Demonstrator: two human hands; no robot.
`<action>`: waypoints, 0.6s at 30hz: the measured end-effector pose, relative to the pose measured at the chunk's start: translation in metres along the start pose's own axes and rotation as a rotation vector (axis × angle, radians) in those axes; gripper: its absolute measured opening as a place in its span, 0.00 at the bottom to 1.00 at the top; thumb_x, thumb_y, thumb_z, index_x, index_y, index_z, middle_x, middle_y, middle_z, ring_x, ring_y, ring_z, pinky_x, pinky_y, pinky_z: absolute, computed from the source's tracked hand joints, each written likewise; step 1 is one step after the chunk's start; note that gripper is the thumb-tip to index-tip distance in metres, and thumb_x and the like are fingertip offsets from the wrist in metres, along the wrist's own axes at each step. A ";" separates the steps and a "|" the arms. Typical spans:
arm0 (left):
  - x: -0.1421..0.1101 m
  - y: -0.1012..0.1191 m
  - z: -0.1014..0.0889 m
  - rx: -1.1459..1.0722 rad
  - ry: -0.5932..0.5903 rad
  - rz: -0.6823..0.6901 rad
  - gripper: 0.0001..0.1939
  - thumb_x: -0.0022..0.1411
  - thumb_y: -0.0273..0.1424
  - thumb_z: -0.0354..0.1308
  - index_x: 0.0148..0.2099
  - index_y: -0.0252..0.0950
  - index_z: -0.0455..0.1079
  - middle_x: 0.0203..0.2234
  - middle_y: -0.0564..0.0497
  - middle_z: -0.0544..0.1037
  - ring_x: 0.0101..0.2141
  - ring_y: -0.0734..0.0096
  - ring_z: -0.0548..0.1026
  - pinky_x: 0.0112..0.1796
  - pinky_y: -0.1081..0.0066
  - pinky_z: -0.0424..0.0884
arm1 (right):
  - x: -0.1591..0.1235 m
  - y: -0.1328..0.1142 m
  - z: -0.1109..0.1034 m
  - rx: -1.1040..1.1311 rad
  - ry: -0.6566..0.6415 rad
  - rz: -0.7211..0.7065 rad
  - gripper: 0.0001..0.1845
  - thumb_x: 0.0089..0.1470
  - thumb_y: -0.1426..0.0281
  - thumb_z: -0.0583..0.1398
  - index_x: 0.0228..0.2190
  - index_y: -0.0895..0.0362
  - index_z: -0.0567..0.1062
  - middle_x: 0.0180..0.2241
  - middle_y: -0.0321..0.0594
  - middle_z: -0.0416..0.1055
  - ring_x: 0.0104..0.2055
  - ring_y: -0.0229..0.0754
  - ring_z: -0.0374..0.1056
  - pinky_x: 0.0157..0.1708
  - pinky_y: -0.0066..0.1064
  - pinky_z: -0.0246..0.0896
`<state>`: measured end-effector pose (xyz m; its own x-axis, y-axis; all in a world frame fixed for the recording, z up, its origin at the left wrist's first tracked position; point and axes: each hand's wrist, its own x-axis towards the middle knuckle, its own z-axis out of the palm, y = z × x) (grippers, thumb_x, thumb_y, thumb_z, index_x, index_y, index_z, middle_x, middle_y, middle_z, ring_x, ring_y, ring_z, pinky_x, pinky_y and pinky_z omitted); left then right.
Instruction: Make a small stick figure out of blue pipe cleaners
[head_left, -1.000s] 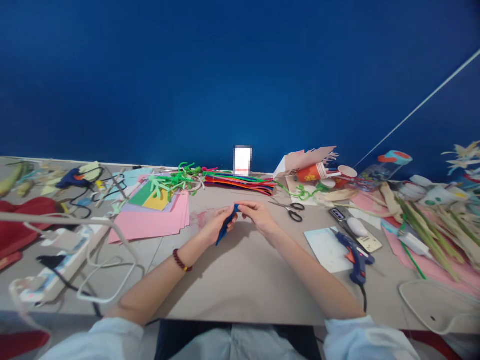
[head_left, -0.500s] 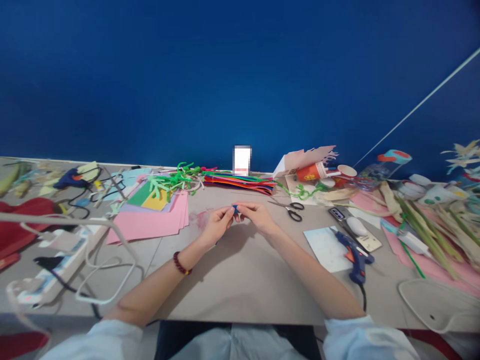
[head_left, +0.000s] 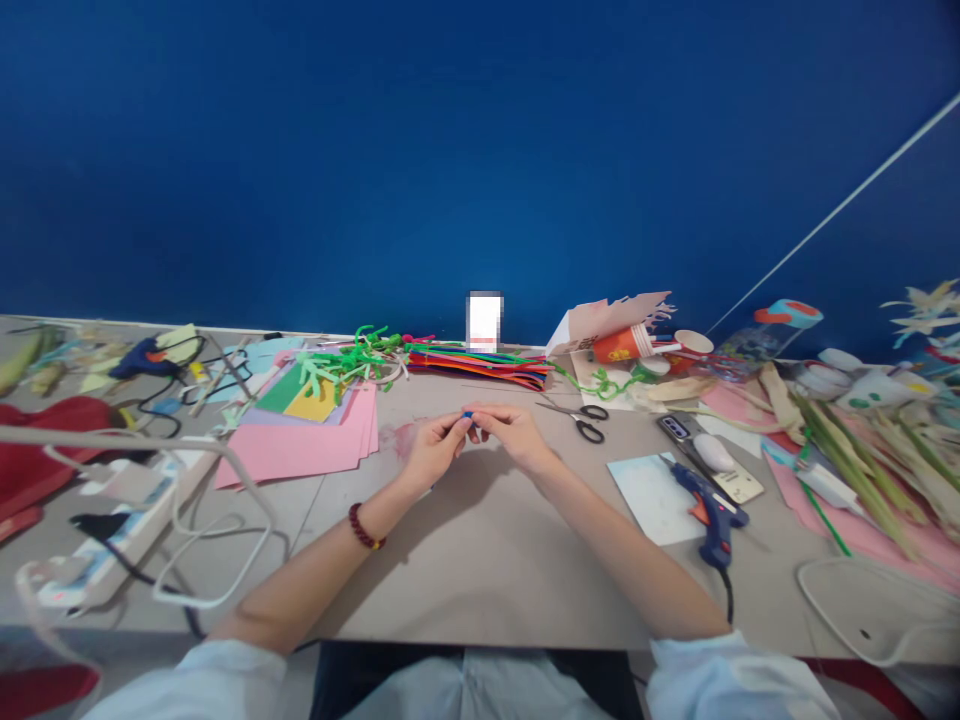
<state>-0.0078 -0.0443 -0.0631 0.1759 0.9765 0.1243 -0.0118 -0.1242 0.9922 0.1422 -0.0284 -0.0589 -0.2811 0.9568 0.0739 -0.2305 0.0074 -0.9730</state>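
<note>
Above the middle of the table, my left hand (head_left: 437,448) and my right hand (head_left: 514,432) meet at the fingertips. Both are closed in a pinch on a small blue piece of pipe cleaner (head_left: 469,415), mostly covered by the fingers. A bit of blue also shows under my left hand. Behind the hands lies a bundle of coloured pipe cleaners (head_left: 480,368). Black-handled scissors (head_left: 589,425) rest to the right of my right hand, blades toward it.
Pink paper sheets (head_left: 300,450) and green pipe-cleaner pieces (head_left: 330,370) lie left, beyond a power strip (head_left: 127,540) with cables. At right are a blue glue gun (head_left: 712,515), a phone (head_left: 675,428), paper cups (head_left: 622,345) and corn husks (head_left: 847,460). A blue wall (head_left: 480,170) stands behind.
The fingertips have shifted very slightly around the blue pipe cleaner, and less of it shows between and below them. Everything on the table stays where it was.
</note>
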 end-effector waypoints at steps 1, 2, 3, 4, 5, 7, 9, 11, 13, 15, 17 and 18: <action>0.000 0.001 0.000 0.000 0.005 0.004 0.23 0.54 0.49 0.57 0.24 0.33 0.70 0.11 0.57 0.60 0.14 0.81 0.54 0.18 0.75 0.49 | -0.001 0.000 0.001 0.006 0.002 0.004 0.14 0.42 0.59 0.66 0.30 0.56 0.81 0.29 0.39 0.74 0.25 0.34 0.62 0.28 0.31 0.57; -0.001 0.002 0.001 -0.005 0.009 0.003 0.23 0.54 0.50 0.57 0.24 0.33 0.70 0.11 0.57 0.61 0.14 0.81 0.54 0.18 0.75 0.49 | -0.001 0.000 0.002 0.015 0.008 0.011 0.15 0.42 0.59 0.66 0.30 0.56 0.81 0.29 0.39 0.74 0.25 0.34 0.62 0.28 0.31 0.57; -0.001 0.003 0.001 -0.013 0.013 0.002 0.23 0.53 0.50 0.58 0.24 0.33 0.70 0.11 0.57 0.62 0.14 0.81 0.55 0.18 0.75 0.49 | -0.001 0.000 0.003 0.027 0.013 0.022 0.15 0.41 0.59 0.67 0.30 0.56 0.81 0.29 0.39 0.74 0.25 0.34 0.62 0.28 0.31 0.58; -0.001 0.003 0.001 -0.022 0.013 0.000 0.23 0.53 0.50 0.58 0.24 0.33 0.70 0.11 0.57 0.62 0.14 0.81 0.55 0.18 0.75 0.50 | -0.001 0.001 0.003 0.042 0.019 0.032 0.16 0.40 0.59 0.67 0.30 0.56 0.81 0.30 0.39 0.74 0.24 0.34 0.62 0.27 0.31 0.58; -0.001 0.003 0.002 -0.030 0.015 -0.001 0.22 0.52 0.49 0.58 0.24 0.33 0.71 0.11 0.57 0.63 0.14 0.81 0.56 0.18 0.75 0.50 | -0.001 0.002 0.004 0.057 0.024 0.039 0.16 0.40 0.59 0.67 0.30 0.56 0.81 0.31 0.40 0.74 0.24 0.34 0.62 0.27 0.31 0.58; 0.000 0.002 0.002 -0.045 0.015 -0.004 0.22 0.52 0.49 0.59 0.25 0.33 0.71 0.12 0.56 0.65 0.14 0.81 0.57 0.18 0.75 0.51 | 0.000 0.003 0.004 0.069 0.027 0.044 0.16 0.39 0.60 0.68 0.30 0.56 0.81 0.31 0.40 0.74 0.24 0.34 0.62 0.27 0.31 0.58; 0.000 0.002 0.001 -0.072 0.002 -0.022 0.21 0.52 0.48 0.59 0.27 0.33 0.71 0.16 0.54 0.68 0.14 0.82 0.58 0.17 0.75 0.51 | 0.000 0.003 0.003 0.052 0.021 0.034 0.15 0.40 0.60 0.67 0.30 0.56 0.81 0.28 0.39 0.74 0.25 0.35 0.62 0.27 0.31 0.57; -0.001 0.003 -0.001 -0.110 -0.031 -0.058 0.21 0.52 0.49 0.59 0.28 0.33 0.71 0.19 0.53 0.71 0.15 0.82 0.60 0.16 0.76 0.51 | 0.000 -0.002 0.001 0.014 -0.004 0.015 0.15 0.41 0.60 0.67 0.30 0.55 0.81 0.27 0.39 0.73 0.26 0.35 0.62 0.28 0.31 0.57; -0.001 0.005 -0.002 -0.150 -0.072 -0.104 0.22 0.52 0.49 0.59 0.29 0.32 0.71 0.19 0.53 0.71 0.15 0.83 0.60 0.16 0.76 0.52 | -0.001 -0.010 -0.002 -0.034 -0.060 -0.001 0.14 0.42 0.59 0.66 0.31 0.54 0.81 0.29 0.39 0.74 0.27 0.36 0.62 0.28 0.30 0.57; -0.002 0.007 -0.004 -0.198 -0.114 -0.146 0.23 0.52 0.51 0.58 0.27 0.32 0.69 0.18 0.53 0.69 0.15 0.83 0.59 0.17 0.77 0.52 | -0.004 -0.021 -0.004 -0.086 -0.123 -0.011 0.14 0.45 0.59 0.64 0.33 0.53 0.81 0.34 0.39 0.74 0.28 0.35 0.62 0.29 0.30 0.58; -0.002 0.009 -0.004 -0.252 -0.151 -0.177 0.25 0.50 0.53 0.58 0.25 0.32 0.66 0.17 0.55 0.66 0.15 0.83 0.58 0.17 0.77 0.52 | -0.006 -0.031 -0.005 -0.134 -0.129 -0.015 0.13 0.48 0.59 0.62 0.34 0.52 0.81 0.37 0.39 0.74 0.29 0.36 0.62 0.30 0.30 0.59; -0.002 0.010 -0.004 -0.281 -0.166 -0.185 0.26 0.50 0.53 0.58 0.24 0.32 0.65 0.16 0.55 0.65 0.15 0.83 0.58 0.17 0.77 0.52 | -0.007 -0.036 -0.006 -0.149 -0.126 -0.014 0.13 0.49 0.59 0.62 0.34 0.52 0.81 0.37 0.40 0.74 0.30 0.36 0.63 0.30 0.30 0.59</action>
<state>-0.0120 -0.0472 -0.0532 0.3570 0.9333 -0.0382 -0.2302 0.1275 0.9647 0.1578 -0.0342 -0.0258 -0.3955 0.9124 0.1050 -0.0969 0.0722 -0.9927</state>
